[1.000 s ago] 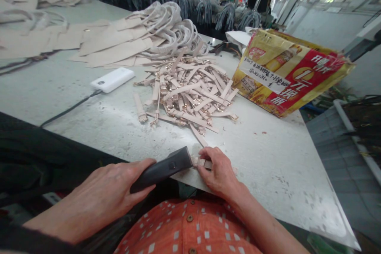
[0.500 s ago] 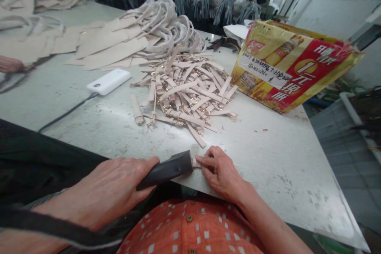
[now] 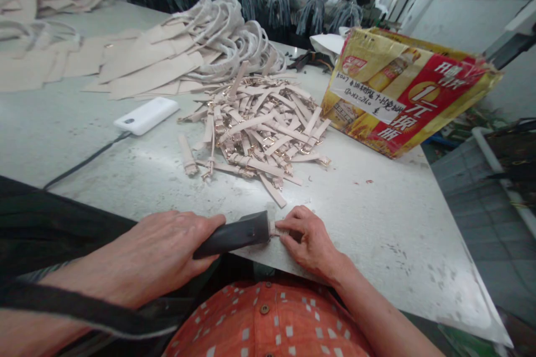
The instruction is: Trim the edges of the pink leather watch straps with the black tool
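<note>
Beige strap (image 3: 273, 229) at the near edge of the worktop (image 3: 385, 234): our right hand (image 3: 310, 240) pinches it between nearly closed fingers, apparently to steady it at the black tool (image 3: 237, 234), which our left hand (image 3: 180, 240) encircles; beyond lies the strap heap (image 3: 268, 134), presumably for easy reach.

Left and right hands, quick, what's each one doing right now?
Left hand: closed around a dark handheld tool.
Right hand: closed, fingertips pinching a small pale strap at the tool's end.
</note>
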A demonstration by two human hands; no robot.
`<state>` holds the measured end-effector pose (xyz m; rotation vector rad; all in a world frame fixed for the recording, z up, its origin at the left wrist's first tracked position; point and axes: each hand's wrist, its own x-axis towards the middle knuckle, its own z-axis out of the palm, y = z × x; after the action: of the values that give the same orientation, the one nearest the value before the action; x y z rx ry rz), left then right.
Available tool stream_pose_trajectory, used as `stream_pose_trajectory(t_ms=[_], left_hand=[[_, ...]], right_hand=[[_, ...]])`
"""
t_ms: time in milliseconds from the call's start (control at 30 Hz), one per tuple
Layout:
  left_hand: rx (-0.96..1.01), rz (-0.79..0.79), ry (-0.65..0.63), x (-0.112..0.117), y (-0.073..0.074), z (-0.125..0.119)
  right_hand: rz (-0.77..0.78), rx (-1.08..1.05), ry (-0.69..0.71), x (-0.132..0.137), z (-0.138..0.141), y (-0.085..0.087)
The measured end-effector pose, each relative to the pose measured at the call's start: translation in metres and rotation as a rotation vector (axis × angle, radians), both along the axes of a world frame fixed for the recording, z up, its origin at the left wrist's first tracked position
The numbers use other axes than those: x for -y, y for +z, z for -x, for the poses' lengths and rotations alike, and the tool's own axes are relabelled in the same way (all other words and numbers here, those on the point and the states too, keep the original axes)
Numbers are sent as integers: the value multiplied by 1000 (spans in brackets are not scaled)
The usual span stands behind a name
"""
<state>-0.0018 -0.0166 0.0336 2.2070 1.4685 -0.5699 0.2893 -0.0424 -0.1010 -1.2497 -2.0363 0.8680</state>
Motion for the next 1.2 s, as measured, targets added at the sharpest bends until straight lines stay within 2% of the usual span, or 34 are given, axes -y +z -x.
stream_pose_trajectory(t_ms=[200,333,467,633,767,900,1067,1200], left_hand=[[33,-3,10,1,-3,-1],[-9,-28,38,3,-1,7],[-38,-17,7,2,4,2],[40,-34,-7,1,-6,-3],[82,-27,43,3,-13,3],[44,9,64,6,-6,6],[-1,-5,58,8,5,-2],[14,-28,41,7,3,-8]], right_hand=[[31,44,-5,-2,-1,5],[-12,30,-9,0,-1,-2],[-66,15,-26,2,-1,-9],[-93,18,-45,2,1,-10],[-94,38,-55,2,2,-8],[-121,54,-25,2,2,-6],[-117,174,-15,2,6,-1],[-97,228,-32,0,10,1]])
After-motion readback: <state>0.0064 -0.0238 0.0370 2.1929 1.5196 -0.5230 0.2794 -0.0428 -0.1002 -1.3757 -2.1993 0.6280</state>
